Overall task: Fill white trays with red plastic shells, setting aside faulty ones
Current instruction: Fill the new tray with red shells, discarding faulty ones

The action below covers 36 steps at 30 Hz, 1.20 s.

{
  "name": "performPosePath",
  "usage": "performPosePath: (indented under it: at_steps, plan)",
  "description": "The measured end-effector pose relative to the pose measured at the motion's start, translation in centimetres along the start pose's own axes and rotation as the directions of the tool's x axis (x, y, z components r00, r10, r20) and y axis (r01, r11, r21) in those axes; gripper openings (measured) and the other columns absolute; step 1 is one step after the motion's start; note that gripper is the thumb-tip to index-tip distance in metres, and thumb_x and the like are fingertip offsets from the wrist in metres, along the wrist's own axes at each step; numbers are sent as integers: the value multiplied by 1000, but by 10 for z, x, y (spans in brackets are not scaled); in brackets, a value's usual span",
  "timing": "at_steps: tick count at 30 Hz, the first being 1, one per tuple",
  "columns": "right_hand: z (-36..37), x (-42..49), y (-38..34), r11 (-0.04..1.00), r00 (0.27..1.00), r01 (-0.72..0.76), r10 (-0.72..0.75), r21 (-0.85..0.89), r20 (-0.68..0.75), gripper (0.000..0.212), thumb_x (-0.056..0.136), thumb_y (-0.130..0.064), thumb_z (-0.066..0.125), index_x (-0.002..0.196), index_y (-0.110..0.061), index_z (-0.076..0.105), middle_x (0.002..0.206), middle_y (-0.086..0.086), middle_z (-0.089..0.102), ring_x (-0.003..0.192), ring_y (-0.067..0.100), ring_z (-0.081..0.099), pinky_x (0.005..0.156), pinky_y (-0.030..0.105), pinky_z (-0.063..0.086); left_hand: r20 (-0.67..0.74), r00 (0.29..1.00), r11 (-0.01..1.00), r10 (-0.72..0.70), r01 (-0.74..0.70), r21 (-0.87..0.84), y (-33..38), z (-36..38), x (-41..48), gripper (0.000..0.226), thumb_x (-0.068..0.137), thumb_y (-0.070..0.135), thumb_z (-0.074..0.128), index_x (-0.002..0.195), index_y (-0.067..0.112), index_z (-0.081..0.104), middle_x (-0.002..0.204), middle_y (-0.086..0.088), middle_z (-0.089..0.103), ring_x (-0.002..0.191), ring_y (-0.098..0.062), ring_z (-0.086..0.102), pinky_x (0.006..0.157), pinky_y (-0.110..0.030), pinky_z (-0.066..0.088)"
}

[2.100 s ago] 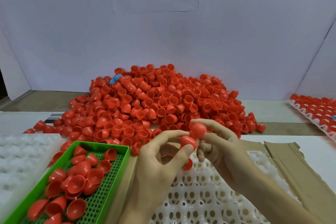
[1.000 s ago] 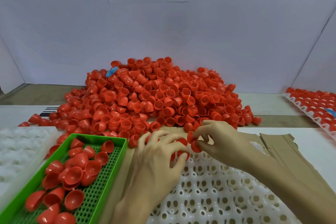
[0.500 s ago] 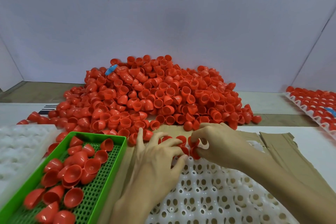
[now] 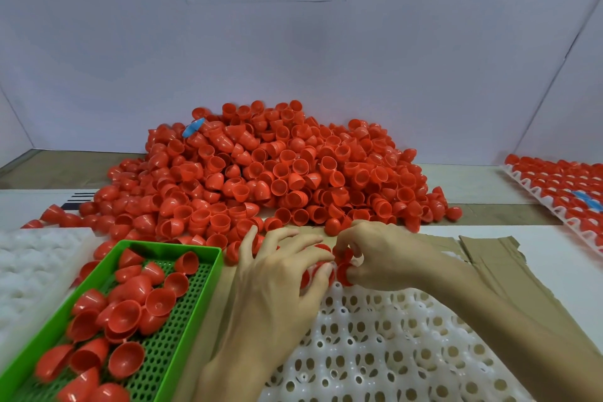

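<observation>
A large heap of red plastic shells [image 4: 270,173] lies at the back of the table. In front of me is a white tray [image 4: 391,346] with holed cups. My left hand [image 4: 277,284] rests at the tray's far edge, its fingers curled over a red shell [image 4: 306,276] that is mostly hidden. My right hand [image 4: 381,258] pinches another red shell [image 4: 344,271] and holds it down at the tray's far row. The two hands meet fingertip to fingertip there.
A green perforated bin [image 4: 182,330] at the left holds several red shells. A white foam tray [image 4: 29,264] lies at the far left. Torn cardboard [image 4: 496,258] lies under the tray on the right. A filled tray [image 4: 561,186] sits at the far right.
Both hands have come down from in front of the heap to the tray's far edge, carrying their shells with them. Over the last half second they have hardly moved.
</observation>
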State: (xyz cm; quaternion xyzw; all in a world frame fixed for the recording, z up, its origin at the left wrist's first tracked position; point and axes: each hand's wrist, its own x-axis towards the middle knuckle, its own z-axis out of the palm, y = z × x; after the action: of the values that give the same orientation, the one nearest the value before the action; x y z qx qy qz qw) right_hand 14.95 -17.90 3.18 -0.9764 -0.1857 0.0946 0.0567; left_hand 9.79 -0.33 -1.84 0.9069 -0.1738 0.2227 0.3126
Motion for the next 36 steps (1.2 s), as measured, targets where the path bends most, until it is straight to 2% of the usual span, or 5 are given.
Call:
performPosePath:
  at_steps: [20,23,29,32,36]
  plan:
    - [-1,-15,6,996,991,35,-24,82,-130,26,93,-40,61,115,-33,73,120,-15,67,116,6,56,105,37,42,157,987,999,24,-30,38,8,2,-2,53,94,59,26,126,44,66,130,36,56,134,8,33,122,-35,-10]
    - [-8,-12,14,951,949,37,62,306,-308,12,94,-36,66,98,-30,76,99,-16,72,94,-3,64,87,27,55,89,996,1000,22,-22,-5,7,0,-2,45,96,54,34,126,44,66,126,38,56,129,13,34,121,-28,-5]
    - [-19,14,44,835,647,78,373,544,-665,12,91,-21,69,80,-22,75,61,-10,67,53,3,63,51,11,45,-69,998,998,3,-7,-59,4,-1,-1,29,97,43,45,111,44,70,113,33,64,120,10,47,116,-27,18]
    - [-16,34,69,737,637,11,516,676,-573,9,93,-21,68,91,-17,75,62,-1,69,46,7,63,47,19,49,-87,996,997,-18,12,-71,3,-1,-1,26,97,41,46,103,42,71,105,32,65,114,9,50,110,-21,21]
    - [-3,59,87,813,700,-100,467,573,-540,8,89,-27,75,92,-21,70,69,-11,62,55,4,59,51,17,43,-102,994,995,-45,36,-89,3,-1,-1,22,97,38,49,96,39,71,99,31,65,109,6,54,106,-12,19]
